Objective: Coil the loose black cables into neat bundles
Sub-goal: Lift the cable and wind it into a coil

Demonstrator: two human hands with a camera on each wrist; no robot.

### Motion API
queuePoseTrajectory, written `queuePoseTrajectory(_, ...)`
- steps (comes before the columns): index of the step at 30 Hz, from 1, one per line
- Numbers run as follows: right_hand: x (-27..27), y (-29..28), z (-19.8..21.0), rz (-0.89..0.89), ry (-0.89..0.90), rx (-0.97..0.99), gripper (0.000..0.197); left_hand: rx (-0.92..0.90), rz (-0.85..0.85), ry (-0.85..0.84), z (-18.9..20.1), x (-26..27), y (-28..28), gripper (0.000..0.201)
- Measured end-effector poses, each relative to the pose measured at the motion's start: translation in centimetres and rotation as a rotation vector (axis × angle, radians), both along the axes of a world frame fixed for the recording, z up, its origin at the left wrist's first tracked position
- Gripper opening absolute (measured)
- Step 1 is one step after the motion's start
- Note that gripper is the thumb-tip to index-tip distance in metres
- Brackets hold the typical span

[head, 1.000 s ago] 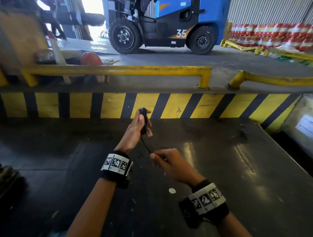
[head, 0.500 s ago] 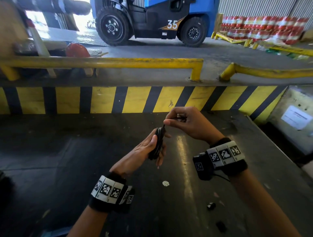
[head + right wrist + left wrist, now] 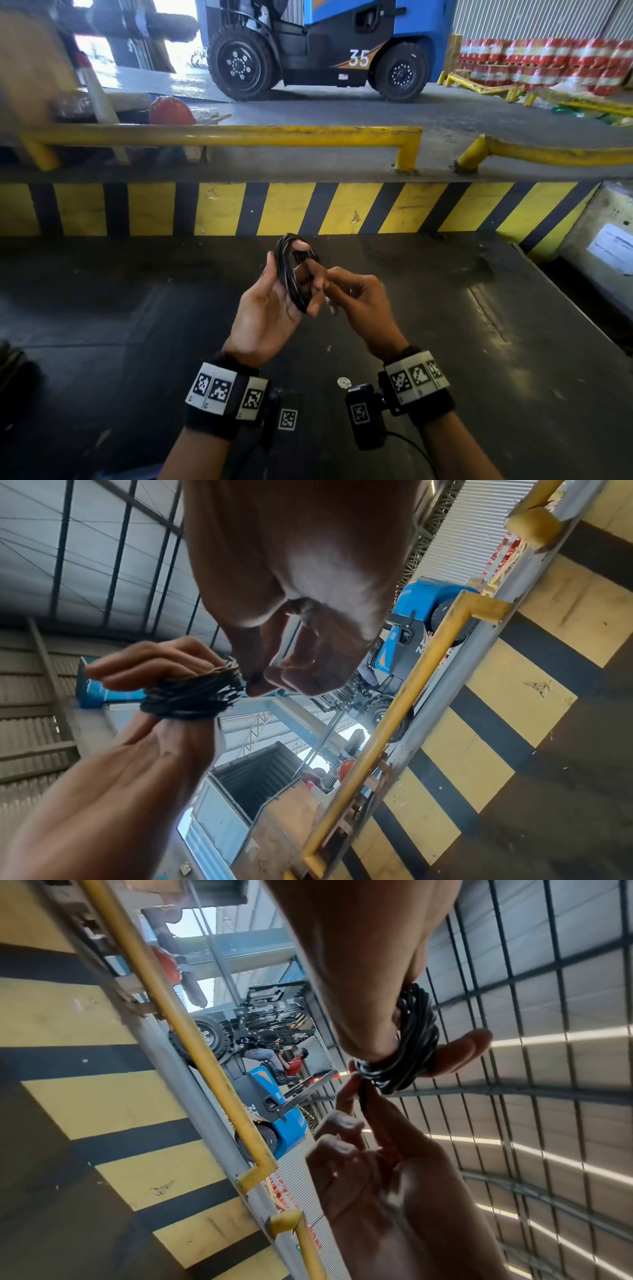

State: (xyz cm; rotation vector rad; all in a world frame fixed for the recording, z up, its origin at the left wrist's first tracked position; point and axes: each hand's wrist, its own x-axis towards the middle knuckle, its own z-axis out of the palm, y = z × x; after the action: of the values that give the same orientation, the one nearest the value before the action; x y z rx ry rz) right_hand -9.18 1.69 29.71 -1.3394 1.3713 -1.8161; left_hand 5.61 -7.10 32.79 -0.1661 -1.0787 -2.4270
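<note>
A thin black cable is wound in several loops around my left hand, held up over the dark floor. The left thumb and fingers close on the coil. My right hand sits just right of the coil and pinches the cable's loose end between thumb and forefinger at the coil's lower side. In the right wrist view the coil wraps the left hand's fingers, with the right fingertips touching its edge.
A dark metal floor lies below, with a small pale disc on it. Ahead stand a yellow-and-black striped kerb, yellow rails, a blue forklift and red stacked goods. A dark pile lies at far left.
My right hand came up over the coil carrying the cable, then dropped back beside it, adding a loop. The left hand turned palm-up and the coil now shows as an open ring.
</note>
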Motion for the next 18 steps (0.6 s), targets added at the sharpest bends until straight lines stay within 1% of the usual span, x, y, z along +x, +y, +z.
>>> queuePoseTrajectory(3, 0.7, 0.2, 0.5, 0.047, -0.141, 0.014, 0.027, 0.045, 0.026, 0.007, 0.0, 0.2, 0.0, 0.054)
queuePoseTrajectory(4, 0.8, 0.2, 0.5, 0.054, -0.158, 0.020, 0.030, 0.041, 0.031, 0.013, -0.1, 0.2, 0.0, 0.052)
queuePoseTrajectory(6, 0.8, 0.4, 0.5, 0.024, -0.123, 0.040, 0.033, 0.027, 0.056, 0.003, -0.5, 0.0, -0.1, 0.049)
queuePoseTrajectory(8, 0.7, 0.7, 0.4, -0.011, -0.059, 0.045, 0.033, -0.027, 0.131, -0.052, -1.1, -0.2, -0.1, 0.049)
queuePoseTrajectory(11, 0.5, 0.9, -0.2, -0.027, 0.024, 0.014, 0.021, -0.097, 0.246, -0.095, -1.5, -0.5, 0.2, 0.032)
queuePoseTrajectory(12, 0.5, 0.8, -0.5, -0.041, 0.038, 0.004, 0.019, -0.118, 0.289, -0.115, -1.5, -0.7, 0.4, 0.032)
queuePoseTrajectory(16, 0.3, 1.0, -1.2, -0.066, -0.042, -0.022, 0.019, -0.264, 0.476, -0.200, -1.5, -1.6, 1.7, 0.039)
queuePoseTrajectory(18, 0.4, 1.2, -1.4, -0.081, -0.073, -0.041, 0.020, -0.301, 0.578, -0.222, -1.7, -1.9, 2.3, 0.036)
